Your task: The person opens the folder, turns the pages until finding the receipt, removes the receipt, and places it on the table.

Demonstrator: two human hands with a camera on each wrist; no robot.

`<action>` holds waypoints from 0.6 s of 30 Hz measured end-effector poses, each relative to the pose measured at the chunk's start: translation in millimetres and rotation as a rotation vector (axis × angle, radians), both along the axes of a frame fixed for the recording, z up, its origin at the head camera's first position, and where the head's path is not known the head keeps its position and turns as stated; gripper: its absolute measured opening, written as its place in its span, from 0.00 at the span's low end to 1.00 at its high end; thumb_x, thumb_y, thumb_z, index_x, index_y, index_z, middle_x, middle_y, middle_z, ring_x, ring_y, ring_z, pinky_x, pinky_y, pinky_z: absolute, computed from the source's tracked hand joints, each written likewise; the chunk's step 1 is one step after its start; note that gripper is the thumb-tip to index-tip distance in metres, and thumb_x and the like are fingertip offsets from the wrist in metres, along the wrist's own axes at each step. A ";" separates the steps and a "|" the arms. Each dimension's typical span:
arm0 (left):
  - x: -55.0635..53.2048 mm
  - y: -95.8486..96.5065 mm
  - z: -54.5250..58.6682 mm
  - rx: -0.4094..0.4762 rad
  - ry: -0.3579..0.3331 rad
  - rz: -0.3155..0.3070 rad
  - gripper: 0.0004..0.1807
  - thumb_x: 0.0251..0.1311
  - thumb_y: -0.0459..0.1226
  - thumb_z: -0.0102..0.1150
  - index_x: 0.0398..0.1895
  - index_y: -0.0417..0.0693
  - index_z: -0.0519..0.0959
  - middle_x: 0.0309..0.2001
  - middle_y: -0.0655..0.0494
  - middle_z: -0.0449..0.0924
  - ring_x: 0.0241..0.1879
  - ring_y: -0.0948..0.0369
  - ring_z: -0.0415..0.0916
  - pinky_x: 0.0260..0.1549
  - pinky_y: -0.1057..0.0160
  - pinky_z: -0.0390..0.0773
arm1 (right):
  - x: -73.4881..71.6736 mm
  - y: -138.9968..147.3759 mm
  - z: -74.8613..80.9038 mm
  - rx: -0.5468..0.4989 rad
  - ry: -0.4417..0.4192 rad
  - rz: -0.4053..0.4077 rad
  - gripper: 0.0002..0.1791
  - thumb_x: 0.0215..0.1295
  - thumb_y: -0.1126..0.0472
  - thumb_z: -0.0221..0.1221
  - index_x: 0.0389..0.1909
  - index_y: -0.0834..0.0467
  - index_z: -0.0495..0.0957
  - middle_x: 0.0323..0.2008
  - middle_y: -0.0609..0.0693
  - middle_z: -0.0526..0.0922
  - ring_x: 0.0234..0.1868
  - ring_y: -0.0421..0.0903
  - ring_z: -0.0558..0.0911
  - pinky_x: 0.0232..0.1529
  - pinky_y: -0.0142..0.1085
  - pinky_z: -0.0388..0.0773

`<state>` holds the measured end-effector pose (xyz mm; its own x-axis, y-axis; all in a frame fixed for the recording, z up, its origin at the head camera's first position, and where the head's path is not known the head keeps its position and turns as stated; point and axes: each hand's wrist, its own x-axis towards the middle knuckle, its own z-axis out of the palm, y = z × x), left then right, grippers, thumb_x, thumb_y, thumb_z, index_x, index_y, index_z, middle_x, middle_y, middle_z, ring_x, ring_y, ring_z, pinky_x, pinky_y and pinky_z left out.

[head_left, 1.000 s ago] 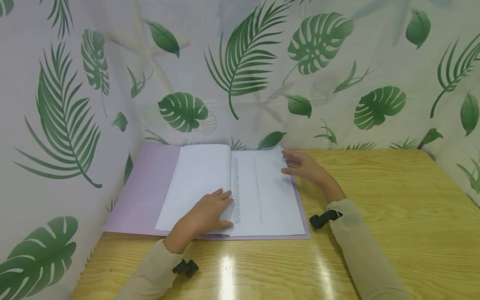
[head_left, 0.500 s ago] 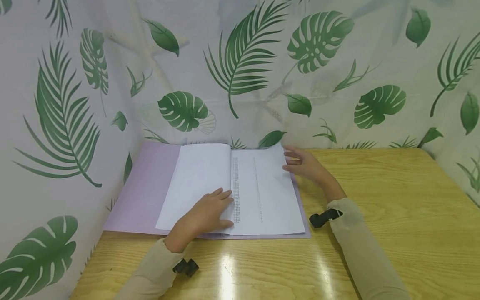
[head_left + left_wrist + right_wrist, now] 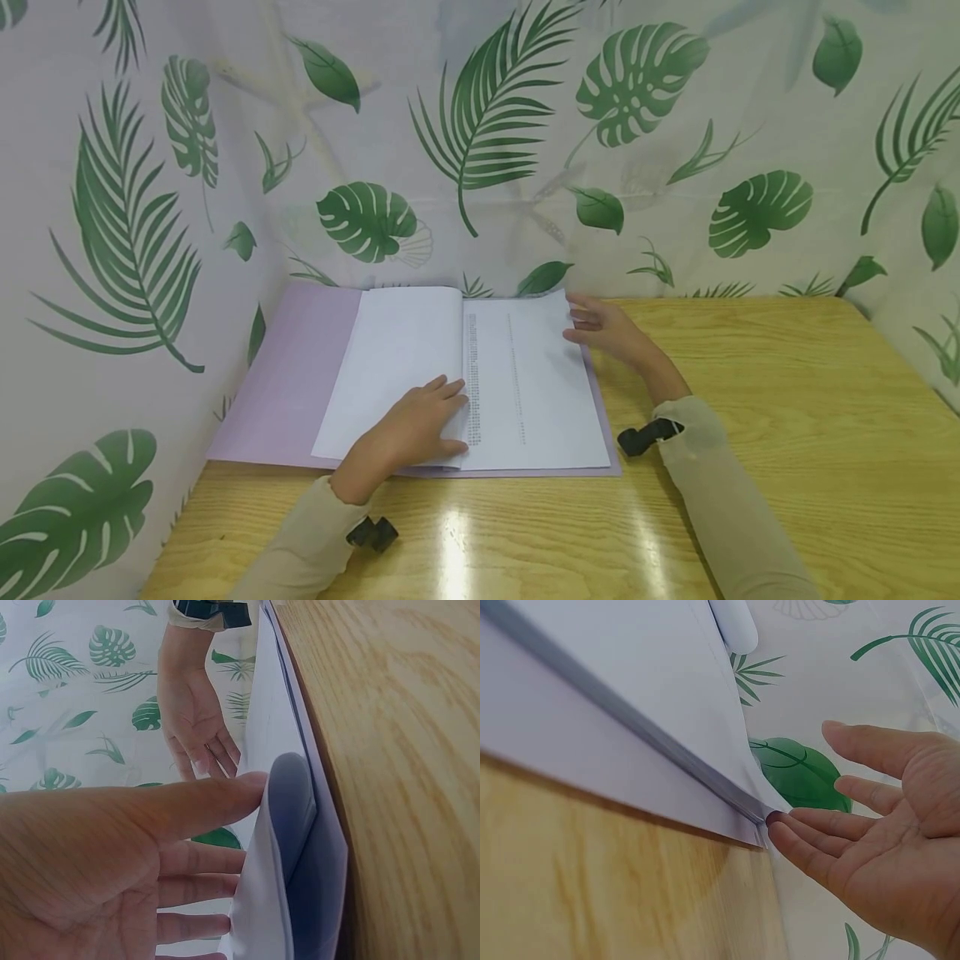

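Observation:
An open booklet with a lilac cover [image 3: 300, 367] lies on the table. Its left page [image 3: 405, 342] looks blank; the right page [image 3: 558, 408] carries narrow columns of small print. My left hand [image 3: 412, 429] rests near the fold, fingers spread over the turned sheets, which bulge in a loop beneath it in the left wrist view. At the far right corner is my right hand [image 3: 615, 333]. In the right wrist view its lower fingertips touch the slightly raised page corner [image 3: 775, 811], while the thumb [image 3: 862, 746] stands apart from the paper.
The wooden table [image 3: 772, 400] extends to the right of the booklet and along its front. A white cloth [image 3: 510, 125] printed with green leaves hangs right behind the booklet and along the left side. Black wrist cameras [image 3: 648, 437] sit at both sleeves.
Almost nothing moves. My right fingers shift slightly at the page corner, which lifts and curls a little; my left hand stays in place.

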<state>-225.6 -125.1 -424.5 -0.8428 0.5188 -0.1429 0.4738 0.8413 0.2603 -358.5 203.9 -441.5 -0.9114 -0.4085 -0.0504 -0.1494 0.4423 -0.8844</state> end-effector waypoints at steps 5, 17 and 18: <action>-1.0 0.0 -0.2 0.003 0.003 -0.002 0.37 0.61 0.46 0.71 0.70 0.39 0.72 0.76 0.44 0.65 0.78 0.42 0.57 0.75 0.42 0.61 | -0.7 0.6 -1.0 -0.009 -0.001 0.011 0.42 0.73 0.60 0.61 0.80 0.63 0.50 0.79 0.68 0.54 0.78 0.68 0.59 0.75 0.58 0.63; 1.1 -0.3 2.7 -0.001 0.002 -0.008 0.36 0.61 0.46 0.71 0.70 0.39 0.73 0.76 0.43 0.65 0.78 0.42 0.57 0.75 0.42 0.62 | -0.4 -0.3 -3.2 0.021 0.039 0.000 0.38 0.74 0.58 0.60 0.78 0.64 0.55 0.77 0.66 0.61 0.77 0.65 0.62 0.75 0.58 0.64; 0.9 -0.3 2.5 -0.002 0.004 -0.008 0.36 0.61 0.46 0.71 0.69 0.39 0.73 0.76 0.43 0.65 0.78 0.42 0.57 0.75 0.42 0.62 | -0.5 -0.3 -3.4 0.020 0.045 -0.001 0.38 0.74 0.58 0.60 0.78 0.64 0.56 0.77 0.65 0.62 0.77 0.65 0.63 0.75 0.57 0.65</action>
